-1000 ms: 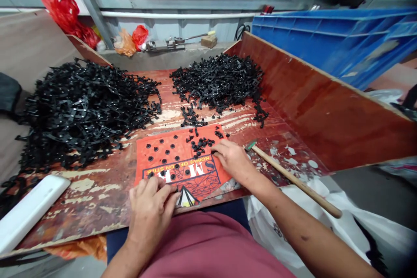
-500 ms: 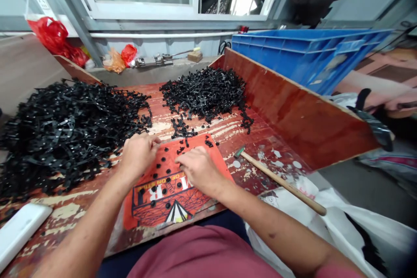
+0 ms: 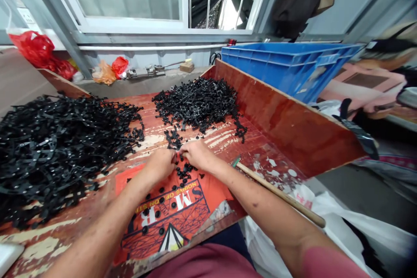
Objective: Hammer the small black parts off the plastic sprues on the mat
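Note:
My left hand (image 3: 162,163) and my right hand (image 3: 197,155) meet at the far edge of an orange printed cloth (image 3: 213,191). Both have their fingers closed, with a bit of orange showing between the fingertips. They appear to pinch the cloth, though the fingers partly hide the spot. Just below them lies a cluster of small black round-headed pieces (image 3: 185,172). More black studs (image 3: 162,231) dot the cloth's printed near half. My left forearm covers part of its left side. To the right rests a hammer (image 3: 280,193) with a wooden handle, partly behind my right forearm.
A large heap of black strip-like parts (image 3: 55,152) fills the left. A smaller black heap (image 3: 198,102) sits at the back. A red wooden board (image 3: 293,121) walls the right side, with a blue crate (image 3: 267,67) behind it. A white object's corner (image 3: 9,254) shows bottom left.
My left hand has moved from the cloth's near edge to its far edge; my right hand has joined it there. The black cluster now lies closer to the printed lettering. The view has tilted up.

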Motion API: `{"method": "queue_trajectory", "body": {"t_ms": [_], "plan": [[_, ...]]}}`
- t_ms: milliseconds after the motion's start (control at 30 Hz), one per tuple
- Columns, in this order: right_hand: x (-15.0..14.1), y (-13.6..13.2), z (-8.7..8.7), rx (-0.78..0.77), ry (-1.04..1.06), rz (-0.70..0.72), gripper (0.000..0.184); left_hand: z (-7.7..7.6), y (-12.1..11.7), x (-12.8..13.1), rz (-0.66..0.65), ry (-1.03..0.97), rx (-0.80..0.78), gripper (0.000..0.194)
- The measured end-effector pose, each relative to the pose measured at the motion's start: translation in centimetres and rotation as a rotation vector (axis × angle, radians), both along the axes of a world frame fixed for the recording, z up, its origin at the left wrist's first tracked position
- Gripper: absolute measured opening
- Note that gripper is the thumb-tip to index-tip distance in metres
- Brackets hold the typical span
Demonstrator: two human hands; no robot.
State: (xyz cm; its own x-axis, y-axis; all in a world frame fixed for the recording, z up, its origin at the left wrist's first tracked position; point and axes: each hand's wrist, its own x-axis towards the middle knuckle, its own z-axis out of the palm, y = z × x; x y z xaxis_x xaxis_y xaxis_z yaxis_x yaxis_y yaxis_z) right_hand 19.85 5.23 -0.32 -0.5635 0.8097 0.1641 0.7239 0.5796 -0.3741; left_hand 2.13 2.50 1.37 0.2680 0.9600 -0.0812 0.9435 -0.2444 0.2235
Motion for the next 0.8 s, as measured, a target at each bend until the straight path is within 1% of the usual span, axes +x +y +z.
{"method": "queue_trajectory", "body": {"t_ms": [100,167,233,333,367,433,500,567,667,733,800], "plan": [[-0.5,0.0,-0.1,-0.016,-0.079,0.058,0.015,-0.6,-0.9,-0.2,-0.037,-0.019,-0.011,0.017],[-0.9,0.0,-0.2,-0.014,-0.114,0.050,0.017,-0.8,-1.5,-0.3,-0.053,-0.037,-0.007,0.022],[-1.3,0.6,-0.1,-0.007,-0.137,0.023,0.019,-0.7,-1.8,-0.4,-0.067,-0.054,-0.005,0.025],[-1.9,2.0,0.6,0.026,-0.142,-0.020,0.025,0.1,-1.9,-1.1,-0.058,-0.073,0.023,0.026],[-2.1,2.6,1.0,0.042,-0.136,-0.035,0.028,0.5,-1.9,-1.6,-0.027,-0.089,0.053,0.026],[-2.2,3.3,1.7,0.067,-0.122,-0.057,0.033,1.3,-2.1,-2.8,0.083,-0.152,0.107,0.025],[-2.0,3.3,2.3,0.063,-0.119,-0.043,0.030,1.9,-2.5,-4.2,0.204,-0.251,0.107,0.022],[-1.8,2.5,2.4,0.028,-0.127,0.011,0.021,2.3,-3.1,-5.3,0.260,-0.334,0.074,0.021],[-2.0,0.6,1.9,-0.021,-0.152,0.080,0.010,2.3,-3.7,-5.4,0.224,-0.353,0.088,0.021],[-2.4,-0.6,1.6,-0.027,-0.166,0.075,0.011,1.8,-3.9,-4.6,0.152,-0.306,0.106,0.023],[-2.7,-1.1,1.4,-0.027,-0.175,0.055,0.012,1.0,-4.0,-3.4,0.084,-0.199,0.122,0.022]]}}
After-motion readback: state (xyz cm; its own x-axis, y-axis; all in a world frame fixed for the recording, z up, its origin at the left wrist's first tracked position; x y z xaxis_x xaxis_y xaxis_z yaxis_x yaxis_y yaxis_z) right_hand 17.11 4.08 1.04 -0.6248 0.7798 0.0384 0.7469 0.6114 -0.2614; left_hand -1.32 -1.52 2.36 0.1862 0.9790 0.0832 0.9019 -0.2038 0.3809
